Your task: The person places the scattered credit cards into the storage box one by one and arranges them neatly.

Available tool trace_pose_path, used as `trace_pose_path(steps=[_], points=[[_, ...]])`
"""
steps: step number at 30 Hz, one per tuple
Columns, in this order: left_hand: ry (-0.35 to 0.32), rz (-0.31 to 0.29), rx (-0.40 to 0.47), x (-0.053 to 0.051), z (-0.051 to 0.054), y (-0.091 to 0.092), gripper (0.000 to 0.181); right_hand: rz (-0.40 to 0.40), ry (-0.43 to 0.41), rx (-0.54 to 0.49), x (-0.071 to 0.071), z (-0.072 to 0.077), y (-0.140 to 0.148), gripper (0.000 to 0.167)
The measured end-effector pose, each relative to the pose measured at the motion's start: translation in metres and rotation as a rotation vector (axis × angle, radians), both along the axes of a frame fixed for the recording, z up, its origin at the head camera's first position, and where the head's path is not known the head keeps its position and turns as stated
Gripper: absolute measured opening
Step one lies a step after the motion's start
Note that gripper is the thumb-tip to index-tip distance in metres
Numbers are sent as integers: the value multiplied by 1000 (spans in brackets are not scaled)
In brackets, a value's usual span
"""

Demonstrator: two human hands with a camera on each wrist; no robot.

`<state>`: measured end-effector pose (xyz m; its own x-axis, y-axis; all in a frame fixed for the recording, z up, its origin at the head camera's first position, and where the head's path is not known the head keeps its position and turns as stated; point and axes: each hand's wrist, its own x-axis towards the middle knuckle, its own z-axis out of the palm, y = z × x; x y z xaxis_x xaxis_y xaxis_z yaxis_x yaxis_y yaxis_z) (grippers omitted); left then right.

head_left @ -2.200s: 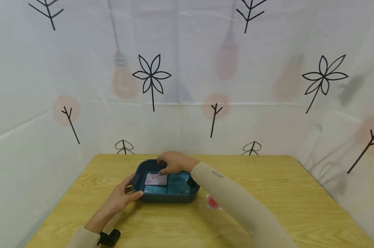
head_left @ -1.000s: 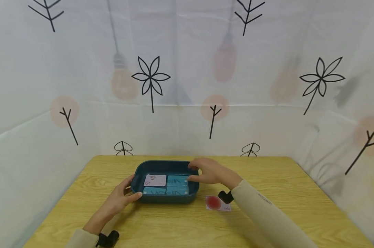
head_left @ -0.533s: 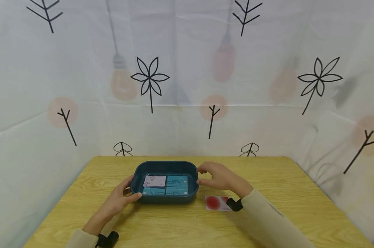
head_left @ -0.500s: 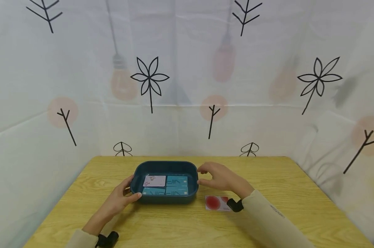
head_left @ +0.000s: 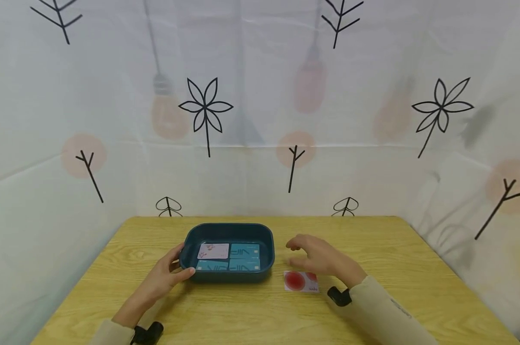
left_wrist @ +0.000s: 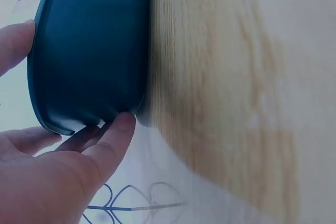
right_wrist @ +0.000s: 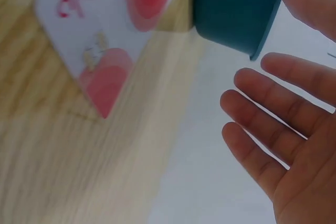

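Observation:
A dark teal plastic box (head_left: 227, 277) with rounded corners stands on the table. Flat on its floor lie a white card with a pink floral print (head_left: 213, 251) and several blue cards (head_left: 244, 251). My left hand (head_left: 163, 275) holds the box's left end, thumb at the front corner and fingers around the side; the left wrist view shows these fingers (left_wrist: 118, 135) against the teal wall. My right hand (head_left: 318, 256) hovers right of the box, fingers spread and holding nothing. Below it, a white card with red circles (head_left: 300, 281) lies on the table.
The yellow wood-grain table (head_left: 225, 316) runs back to a white curtain (head_left: 251, 182) printed with flowers and twigs. Both wrists carry small black cameras, the left camera (head_left: 148, 333) close to the table's near side.
My right hand has drawn out of the box, passed its right rim and moved right and nearer, above the red-circled card. The left hand has stayed at the box's left end.

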<state>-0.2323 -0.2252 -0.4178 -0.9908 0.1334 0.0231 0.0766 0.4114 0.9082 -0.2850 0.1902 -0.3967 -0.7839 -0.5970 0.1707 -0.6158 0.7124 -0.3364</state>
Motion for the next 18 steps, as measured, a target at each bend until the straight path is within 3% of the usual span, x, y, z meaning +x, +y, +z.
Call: trace_pose_path(steps=[10,18], points=[[-15,8,-28,2,1,0,80,5,-52,35,6,-10,10,42],[-16,10,-37,1,1,0,80,-17,-109,54,13,-18,15,54]])
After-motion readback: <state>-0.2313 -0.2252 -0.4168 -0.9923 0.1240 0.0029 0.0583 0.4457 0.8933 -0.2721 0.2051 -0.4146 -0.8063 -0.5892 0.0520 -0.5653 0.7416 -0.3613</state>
